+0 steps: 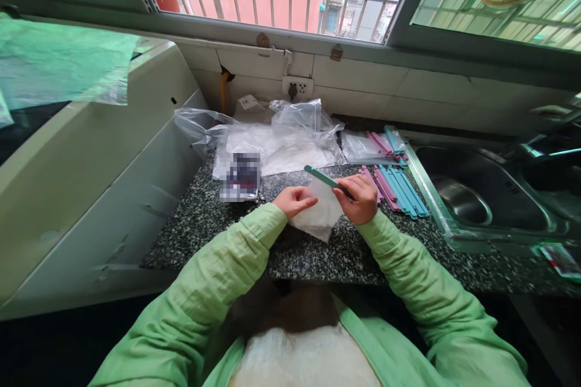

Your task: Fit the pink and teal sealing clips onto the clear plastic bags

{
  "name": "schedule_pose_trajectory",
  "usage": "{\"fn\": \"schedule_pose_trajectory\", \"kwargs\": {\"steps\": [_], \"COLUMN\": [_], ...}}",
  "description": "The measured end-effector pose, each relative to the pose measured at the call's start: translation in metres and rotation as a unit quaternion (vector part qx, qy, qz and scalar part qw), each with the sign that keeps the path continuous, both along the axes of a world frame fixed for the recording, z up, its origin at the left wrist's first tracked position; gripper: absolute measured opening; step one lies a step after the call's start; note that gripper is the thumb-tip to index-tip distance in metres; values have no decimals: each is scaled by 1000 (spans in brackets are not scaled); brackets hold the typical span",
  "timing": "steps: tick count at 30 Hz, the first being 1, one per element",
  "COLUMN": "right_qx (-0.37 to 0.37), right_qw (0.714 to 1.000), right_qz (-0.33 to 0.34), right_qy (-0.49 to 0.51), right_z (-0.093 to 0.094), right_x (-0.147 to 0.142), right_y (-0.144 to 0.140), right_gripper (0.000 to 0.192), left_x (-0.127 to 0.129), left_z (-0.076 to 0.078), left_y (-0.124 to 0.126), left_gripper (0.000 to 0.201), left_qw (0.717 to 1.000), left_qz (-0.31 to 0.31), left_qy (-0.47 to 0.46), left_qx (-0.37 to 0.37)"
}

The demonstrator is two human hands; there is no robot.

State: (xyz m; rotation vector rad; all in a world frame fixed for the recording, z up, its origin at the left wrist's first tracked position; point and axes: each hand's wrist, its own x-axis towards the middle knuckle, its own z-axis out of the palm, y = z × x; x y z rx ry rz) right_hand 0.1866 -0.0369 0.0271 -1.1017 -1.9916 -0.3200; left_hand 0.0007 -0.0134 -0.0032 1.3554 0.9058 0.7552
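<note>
My left hand (pixel 294 201) pinches the top edge of a small clear plastic bag (pixel 320 217) that hangs over the speckled granite counter (pixel 318 254). My right hand (pixel 360 196) grips the other side of the bag together with a green sealing stick (pixel 323 176), which slants up to the left above the bag. Both sleeves are light green.
Several pink and blue sealing sticks (pixel 399 188) lie right of my hands, more of them on a clear bag (pixel 376 146) behind. Crumpled clear bags (pixel 276 136) and a blurred packet (pixel 240 178) sit at the back left. A steel sink (pixel 481 193) lies right, a white appliance (pixel 91 157) left.
</note>
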Motion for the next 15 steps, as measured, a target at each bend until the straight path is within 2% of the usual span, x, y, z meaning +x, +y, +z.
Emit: {"fn": "schedule_pose_trajectory", "kwargs": {"steps": [8,15], "right_qx": [7,21], "right_qw": [1000,1000], "right_qz": [1,9], "right_qy": [4,4], "right_z": [-3,-3], "right_x": [1,1], "right_y": [2,4], "right_gripper": [17,15], "left_x": [2,2], "left_z": [2,2], "left_y": [-2,-1], "left_gripper": [39,42], "left_qw": [1000,1000], "left_qz": [9,-5], "left_qy": [18,7], "left_qx": [-21,-3]}}
